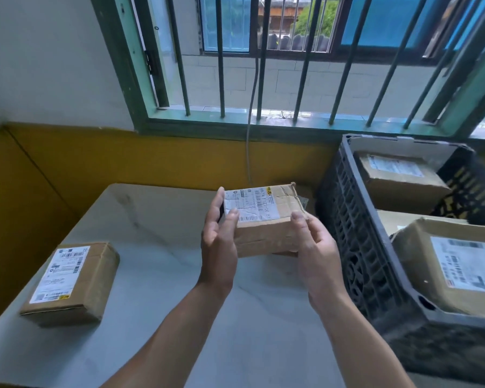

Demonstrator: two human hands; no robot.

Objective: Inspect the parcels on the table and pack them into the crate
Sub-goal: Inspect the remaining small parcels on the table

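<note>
I hold a small brown cardboard parcel (266,217) with a white shipping label above the middle of the grey table (157,270). My left hand (219,242) grips its left end, thumb on the label. My right hand (314,247) grips its right end from below and the side. A second labelled parcel (73,281) lies flat on the table at the left. The dark plastic crate (356,247) stands at the right, with two labelled parcels inside: one at the back (401,177) and one at the front (457,264).
A barred window (291,65) with a green frame is behind the table, above a yellow wall band. A grey cable (249,135) hangs down from the sill. Something small lies behind the held parcel, mostly hidden.
</note>
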